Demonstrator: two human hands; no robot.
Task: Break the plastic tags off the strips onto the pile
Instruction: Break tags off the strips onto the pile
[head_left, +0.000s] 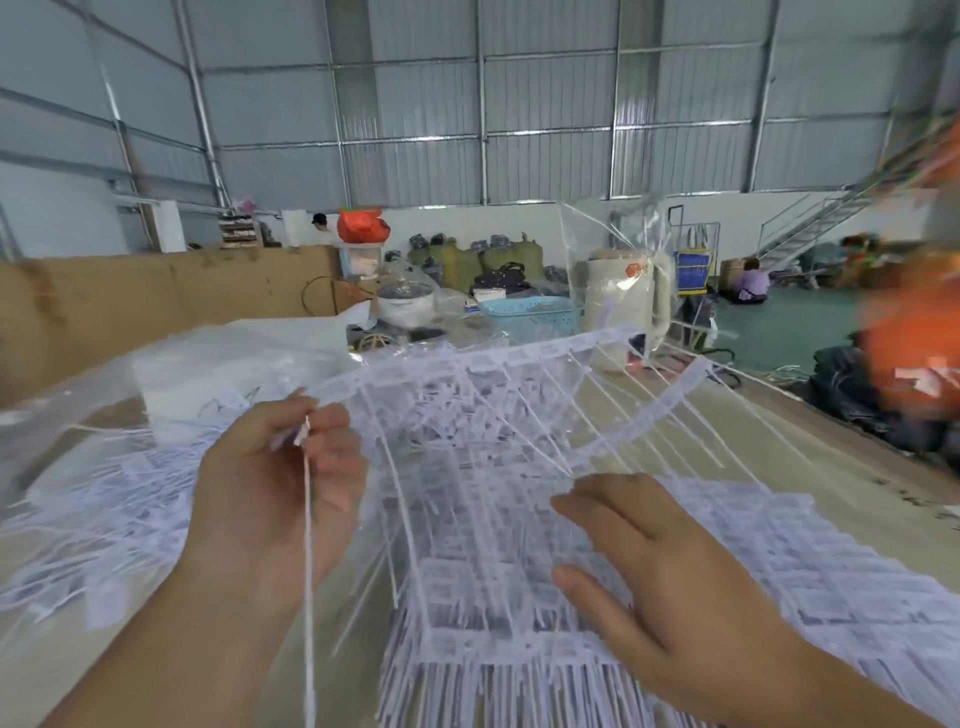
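Left hand (283, 483) pinches thin white plastic strip (308, 545) taut for snapping — right hand (660, 577), fingers relaxed, steadies white tag pile (467, 519).

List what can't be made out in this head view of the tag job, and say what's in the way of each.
Head view only:
- Print on the plastic tags: too small and blurred to read.
- Right hand fingertips: buried in the tags, so its grip can't be judged.
- Bare strip pinched by the left hand: its lower end is cut off by the bottom edge.
- Orange shape at right: motion-blurred and cropped by the edge.
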